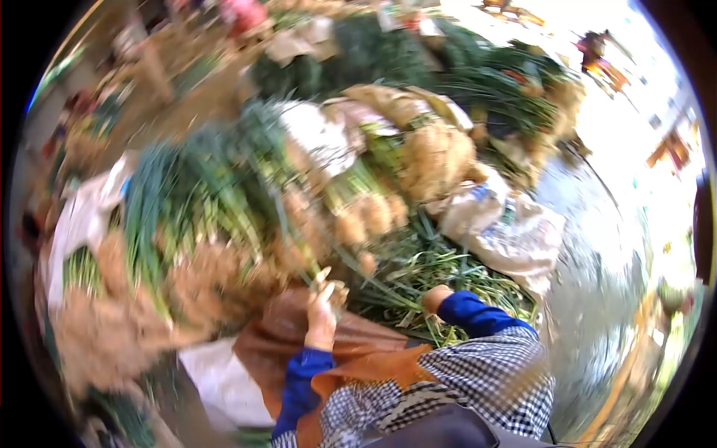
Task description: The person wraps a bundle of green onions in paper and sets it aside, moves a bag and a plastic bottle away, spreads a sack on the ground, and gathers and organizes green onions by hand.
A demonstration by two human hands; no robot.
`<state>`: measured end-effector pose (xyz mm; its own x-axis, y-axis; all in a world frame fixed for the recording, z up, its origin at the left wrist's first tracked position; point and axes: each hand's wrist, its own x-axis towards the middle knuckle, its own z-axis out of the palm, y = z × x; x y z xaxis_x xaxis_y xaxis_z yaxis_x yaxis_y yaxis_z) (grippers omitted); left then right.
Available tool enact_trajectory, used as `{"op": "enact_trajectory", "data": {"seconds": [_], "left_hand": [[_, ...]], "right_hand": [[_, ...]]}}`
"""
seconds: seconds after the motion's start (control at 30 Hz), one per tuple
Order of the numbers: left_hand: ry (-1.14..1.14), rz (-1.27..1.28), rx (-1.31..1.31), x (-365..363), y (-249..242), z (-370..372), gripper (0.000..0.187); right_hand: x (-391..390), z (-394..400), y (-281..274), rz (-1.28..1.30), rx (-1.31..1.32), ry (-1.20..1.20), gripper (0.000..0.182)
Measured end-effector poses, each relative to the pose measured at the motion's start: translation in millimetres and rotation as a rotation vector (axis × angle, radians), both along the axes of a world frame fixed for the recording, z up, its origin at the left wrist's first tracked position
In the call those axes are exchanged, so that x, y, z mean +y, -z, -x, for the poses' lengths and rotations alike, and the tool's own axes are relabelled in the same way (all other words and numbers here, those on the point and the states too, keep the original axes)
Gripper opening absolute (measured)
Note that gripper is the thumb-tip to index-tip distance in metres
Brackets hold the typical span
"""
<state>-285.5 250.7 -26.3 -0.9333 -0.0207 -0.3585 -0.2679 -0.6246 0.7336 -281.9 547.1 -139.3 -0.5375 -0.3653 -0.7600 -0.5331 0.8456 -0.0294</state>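
Note:
Near the centre my left hand [321, 308] is raised, its fingers closed round the pale root end of a green onion [302, 250], whose long leaves run up and to the left. My right hand [436, 299] is to the right, over a heap of loose green leaves [478, 287]; its fingers are hidden or too blurred to make out. Bundles of green onions [202, 213] with brown, soil-covered roots lie left of and beyond my hands. A brown apron [358, 336] spreads over my lap.
A white sack [515, 231] lies beyond the leaf heap. More wrapped bundles [437, 160] and dark green leaves [373, 56] are farther back. Wet grey floor [590, 246] runs down the right side. A person in pink [243, 15] is partly visible at the top.

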Motion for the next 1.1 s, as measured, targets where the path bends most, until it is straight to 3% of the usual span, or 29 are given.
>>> {"op": "enact_trajectory", "data": {"seconds": [0.03,0.07,0.13,0.17,0.2,0.23,0.27,0.3,0.37,0.4,0.5,0.57,0.6,0.63,0.7,0.73,0.77,0.8,0.83,0.87,0.97,1.0,1.07,1.1], "left_hand": [[0.012,0.122,0.0,0,12,-2,0.035],[0.05,0.203,-0.009,2,19,-5,0.032],[0.088,0.31,0.01,20,25,-16,0.03],[0.114,0.338,0.012,17,31,-16,0.029],[0.121,0.342,0.024,14,41,-17,0.029],[0.126,0.337,0.034,7,59,-17,0.027],[0.13,0.33,0.041,0,68,-15,0.025],[0.137,0.336,0.047,-3,54,-15,0.025],[0.045,-0.382,-0.228,-7,14,-12,0.024],[0.155,-0.529,-0.134,-21,24,-12,0.026],[0.082,-0.364,-0.318,-26,83,0,0.03],[0.025,-0.305,-0.232,-13,60,1,0.03],[0.002,-0.441,-0.201,-14,52,4,0.03],[0.083,-0.38,-0.008,-26,77,4,0.028],[-0.012,-0.184,0.057,-35,81,4,0.024],[-0.052,-0.101,0.086,-40,82,3,0.023],[-0.105,-0.239,-0.017,-42,71,7,0.024],[-0.092,-0.243,-0.004,-46,65,10,0.025],[-0.06,-0.246,-0.012,-47,57,3,0.025],[-0.08,-0.174,-0.098,-42,32,1,0.026],[-0.003,-0.125,-0.082,-48,47,1,0.029],[0.033,-0.079,-0.02,-49,47,0,0.031],[0.066,-0.151,0.005,-48,32,-6,0.032],[0.111,-0.224,0.046,-47,22,-6,0.033]], "right_hand": [[-21,15,-7,-0.055,0.046,0.118,0.054],[-54,29,-112,0.162,0.03,0.29,0.063],[-108,60,-99,1.066,0.177,0.537,0.077],[-146,71,-143,1.065,-0.074,0.628,0.079],[-174,77,-150,1.017,0.149,0.549,0.078],[-198,92,-147,0.84,0.137,0.5,0.071],[-211,100,-133,0.864,0.179,0.522,0.057],[-215,100,-121,0.871,0.185,0.527,0.057],[-219,102,-110,1.05,0.198,0.659,0.052],[-215,95,-105,1.204,0.176,0.763,0.044],[-219,83,-77,1.042,0.389,0.714,0.04],[-204,66,-90,1.196,0.386,0.678,0.034],[-196,55,-92,1.228,0.219,0.702,0.028],[-181,40,-99,1.38,0.108,0.646,0.024],[-145,13,-144,1.261,-0.345,0.909,0.024],[-125,3,-154,1.302,-0.346,0.934,0.023],[-99,-1,-140,1.362,-0.398,1.045,0.025],[-68,-2,-119,1.282,-0.285,1.087,0.027],[-35,-2,-108,0.858,-0.162,0.933,0.025],[-12,-7,-93,0.845,-0.182,0.917,0.025],[27,-17,-20,0.07,0.194,-0.036,0.025],[14,11,-7,0.435,0.224,-0.195,0.028],[-92,48,-109,0.748,0.064,0.562,0.026],[-125,63,-114,1.137,-0.219,0.776,0.031]]}}
